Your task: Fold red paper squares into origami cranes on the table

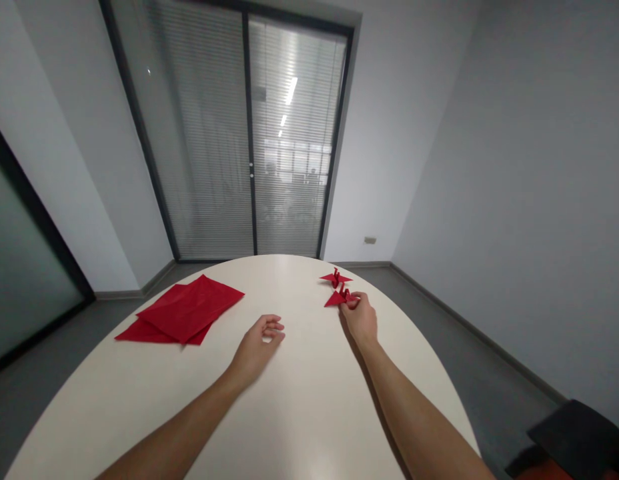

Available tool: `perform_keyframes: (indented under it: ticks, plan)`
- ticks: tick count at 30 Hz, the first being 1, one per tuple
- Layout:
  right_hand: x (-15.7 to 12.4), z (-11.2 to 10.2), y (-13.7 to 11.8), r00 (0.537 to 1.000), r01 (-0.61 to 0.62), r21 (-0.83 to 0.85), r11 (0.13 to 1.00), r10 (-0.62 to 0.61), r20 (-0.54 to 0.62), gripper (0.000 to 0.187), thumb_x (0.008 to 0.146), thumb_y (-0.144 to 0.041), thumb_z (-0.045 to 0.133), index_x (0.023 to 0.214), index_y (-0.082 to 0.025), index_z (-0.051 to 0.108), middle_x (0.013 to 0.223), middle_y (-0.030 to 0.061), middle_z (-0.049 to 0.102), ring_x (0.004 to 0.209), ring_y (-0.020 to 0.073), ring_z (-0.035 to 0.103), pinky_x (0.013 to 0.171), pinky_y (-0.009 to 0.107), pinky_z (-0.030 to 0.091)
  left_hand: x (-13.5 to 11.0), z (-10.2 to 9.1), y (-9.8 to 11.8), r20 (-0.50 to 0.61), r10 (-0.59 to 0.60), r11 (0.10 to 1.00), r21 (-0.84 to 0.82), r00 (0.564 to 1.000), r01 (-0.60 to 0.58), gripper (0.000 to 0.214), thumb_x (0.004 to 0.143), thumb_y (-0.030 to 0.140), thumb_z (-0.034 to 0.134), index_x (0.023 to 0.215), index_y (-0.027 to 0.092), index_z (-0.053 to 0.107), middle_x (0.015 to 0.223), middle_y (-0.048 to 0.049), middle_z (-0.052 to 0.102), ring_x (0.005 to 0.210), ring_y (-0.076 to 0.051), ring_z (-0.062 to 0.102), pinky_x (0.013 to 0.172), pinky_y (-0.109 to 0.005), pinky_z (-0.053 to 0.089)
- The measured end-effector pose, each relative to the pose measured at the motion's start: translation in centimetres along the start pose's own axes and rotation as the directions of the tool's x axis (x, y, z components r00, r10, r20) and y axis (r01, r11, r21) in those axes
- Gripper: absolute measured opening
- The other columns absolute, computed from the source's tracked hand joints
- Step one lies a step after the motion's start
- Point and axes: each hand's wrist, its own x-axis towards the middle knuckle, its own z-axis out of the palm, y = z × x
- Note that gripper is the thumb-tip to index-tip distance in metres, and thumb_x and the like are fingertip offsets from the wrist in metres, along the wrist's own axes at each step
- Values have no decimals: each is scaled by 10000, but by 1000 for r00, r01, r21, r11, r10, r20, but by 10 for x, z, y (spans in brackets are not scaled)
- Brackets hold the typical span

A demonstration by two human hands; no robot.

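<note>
My right hand (360, 318) reaches to the far right of the white oval table (299, 400) and pinches a small red folded paper crane (338, 298) at its near tip. A second red paper crane (335, 277) stands just behind it, untouched. My left hand (258, 343) rests on the table's middle, fingers loosely curled and apart, holding nothing. A stack of flat red paper sheets (183, 311) lies to the left of that hand, well out of its touch.
Beyond the table's far edge stands a glass sliding door with closed blinds (249, 133). Grey floor surrounds the table. A dark chair corner (579, 437) shows at the lower right. Grey walls stand left and right.
</note>
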Motion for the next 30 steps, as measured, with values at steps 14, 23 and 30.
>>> perform_keyframes:
  ticks: [14, 23, 30]
  plan:
    - [13, 5, -10, 989, -147, -251, 957, 151, -1, 449, 849, -328, 626, 1271, -232, 507, 1025, 81, 741, 975, 268, 691, 751, 316, 468, -1, -1, 3, 9, -35, 999, 22, 999, 35, 360, 702, 308, 668, 1033, 182, 608, 954, -79, 714, 771, -183, 647, 696, -309, 489]
    - [15, 5, -6, 991, -131, -267, 955, 134, -10, 455, 864, -361, 601, 1289, -244, 488, 1037, 73, 734, 973, 257, 681, 750, 316, 462, 1, 3, 1, 16, -41, 999, 36, 999, 40, 372, 700, 323, 655, 1040, 179, 605, 952, -81, 707, 767, -182, 637, 686, -305, 482]
    - [19, 4, -4, 990, -132, -263, 956, 139, 7, 527, 823, -379, 643, 1303, -231, 484, 1029, 73, 733, 956, 266, 686, 715, 310, 471, 4, 8, -2, 17, -48, 998, 40, 999, 47, 382, 700, 336, 666, 1045, 182, 608, 959, -81, 708, 788, -185, 639, 705, -310, 477]
